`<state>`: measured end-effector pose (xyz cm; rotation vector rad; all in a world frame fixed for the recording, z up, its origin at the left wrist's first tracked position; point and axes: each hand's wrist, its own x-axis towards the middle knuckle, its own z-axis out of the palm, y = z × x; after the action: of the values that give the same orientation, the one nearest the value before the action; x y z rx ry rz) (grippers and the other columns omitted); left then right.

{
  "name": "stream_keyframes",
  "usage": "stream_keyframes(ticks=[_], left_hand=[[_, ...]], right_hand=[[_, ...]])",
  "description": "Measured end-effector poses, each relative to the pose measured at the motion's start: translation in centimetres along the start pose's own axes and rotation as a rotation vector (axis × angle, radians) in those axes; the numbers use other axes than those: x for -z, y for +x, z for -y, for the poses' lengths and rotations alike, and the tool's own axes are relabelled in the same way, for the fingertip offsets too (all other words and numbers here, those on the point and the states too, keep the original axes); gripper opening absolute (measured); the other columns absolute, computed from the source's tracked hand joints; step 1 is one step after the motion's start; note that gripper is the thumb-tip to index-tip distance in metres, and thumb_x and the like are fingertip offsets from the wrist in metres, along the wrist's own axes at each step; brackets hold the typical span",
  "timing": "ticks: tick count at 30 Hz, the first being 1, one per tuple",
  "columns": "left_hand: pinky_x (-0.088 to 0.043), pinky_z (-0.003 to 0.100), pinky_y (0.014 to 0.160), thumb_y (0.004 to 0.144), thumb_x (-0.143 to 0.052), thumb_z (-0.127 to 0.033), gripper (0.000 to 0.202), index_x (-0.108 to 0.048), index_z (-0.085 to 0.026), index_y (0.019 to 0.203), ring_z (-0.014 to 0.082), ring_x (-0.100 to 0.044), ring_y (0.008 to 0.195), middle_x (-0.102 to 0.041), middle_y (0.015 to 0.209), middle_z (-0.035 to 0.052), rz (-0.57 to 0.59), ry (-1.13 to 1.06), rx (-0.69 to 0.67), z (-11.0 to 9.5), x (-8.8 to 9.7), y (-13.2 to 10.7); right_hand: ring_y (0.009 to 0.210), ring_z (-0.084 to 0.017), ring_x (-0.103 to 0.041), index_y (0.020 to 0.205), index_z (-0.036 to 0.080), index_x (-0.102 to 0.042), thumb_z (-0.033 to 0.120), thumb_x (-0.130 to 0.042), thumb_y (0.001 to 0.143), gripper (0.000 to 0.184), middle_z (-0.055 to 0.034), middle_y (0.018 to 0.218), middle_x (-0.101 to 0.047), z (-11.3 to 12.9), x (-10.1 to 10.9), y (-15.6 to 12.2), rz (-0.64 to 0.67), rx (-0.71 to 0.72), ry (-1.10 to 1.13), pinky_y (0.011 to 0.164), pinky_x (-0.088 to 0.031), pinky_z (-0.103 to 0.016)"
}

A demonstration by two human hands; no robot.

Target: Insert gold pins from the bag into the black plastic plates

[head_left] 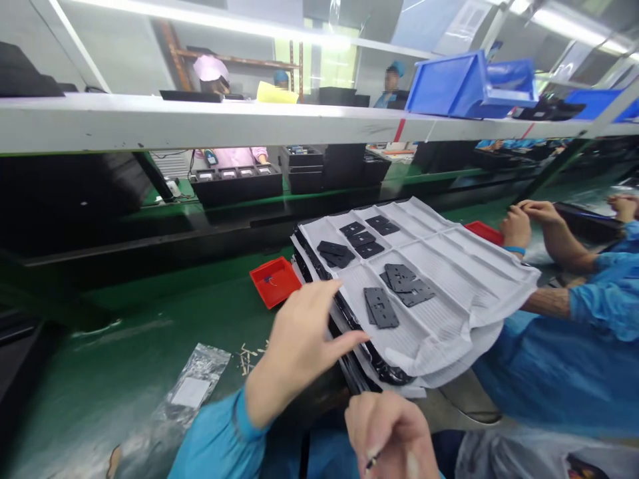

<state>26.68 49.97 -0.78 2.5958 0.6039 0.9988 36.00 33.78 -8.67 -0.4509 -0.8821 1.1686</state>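
Right hand (394, 429) curls round a thin stick (370, 462); left hand (304, 329), fingers spread loose, reaches the ribbed white tray (459, 273) holding flat black plates (380, 306).

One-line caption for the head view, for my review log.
Left hand open beside white tray of dark flat parts; right hand pinches a thin stick.

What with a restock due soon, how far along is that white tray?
Done: black flat plastic plates lie in the left pockets of the white ribbed pocketed tray. In hand: the left hand is spread open at the tray's near-left edge, and the right hand curls around a thin stick. Left: the right-side pockets are bare, so if it is being filled, roughly half seems to remain.
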Motion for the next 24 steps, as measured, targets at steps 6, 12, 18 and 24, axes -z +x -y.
stream_keyframes(ticks=[6, 12, 18, 24], left_hand=[[-0.051, 0.053, 0.1, 0.083, -0.085, -0.045, 0.091, -0.043, -0.001, 0.149, 0.0378, -0.063, 0.118, -0.065, 0.129, 0.0205, 0.545, 0.227, -0.09, -3.6, -4.3, 7.0], [-0.047, 0.053, 0.105, 0.086, -0.082, -0.035, 0.09, -0.035, -0.002, 0.155, 0.0391, -0.055, 0.128, -0.056, 0.14, 0.0225, 0.537, 0.069, -0.102, -2.6, -4.4, 6.7], [-0.049, 0.046, 0.109, 0.082, -0.078, -0.017, 0.091, -0.029, -0.012, 0.158, 0.03, -0.054, 0.128, -0.049, 0.145, 0.0176, 0.411, -0.283, -0.173, -1.2, -3.2, 6.6], [-0.056, 0.032, 0.099, 0.089, -0.072, -0.02, 0.098, -0.012, -0.044, 0.163, 0.0164, -0.062, 0.104, -0.05, 0.15, 0.0041, 0.405, -0.433, -0.07, -2.1, 0.5, 2.3]], right_hand=[[0.054, -0.009, -0.049, 0.093, 0.027, -0.068, 0.058, -0.061, 0.093, 0.033, -0.0012, 0.06, -0.058, 1.9, 0.9, -2.5, -0.117, 0.173, -0.209, 0.059, -0.035, -0.022], [0.06, -0.007, -0.048, 0.103, 0.031, -0.069, 0.051, -0.056, 0.098, 0.025, -0.0011, 0.065, -0.06, 2.8, 2.3, -4.3, -0.143, 0.195, -0.222, 0.057, -0.036, -0.017], [0.067, -0.008, -0.056, 0.106, 0.028, -0.067, 0.043, -0.056, 0.098, 0.02, -0.0042, 0.083, -0.064, 4.0, 3.4, -5.9, -0.257, 0.226, -0.311, 0.059, -0.045, -0.018], [0.089, -0.01, -0.067, 0.133, 0.034, -0.057, 0.032, -0.063, 0.095, 0.038, -0.0079, 0.125, -0.063, 7.1, 3.2, -3.6, -0.579, 0.366, -0.624, 0.072, -0.058, -0.019]])
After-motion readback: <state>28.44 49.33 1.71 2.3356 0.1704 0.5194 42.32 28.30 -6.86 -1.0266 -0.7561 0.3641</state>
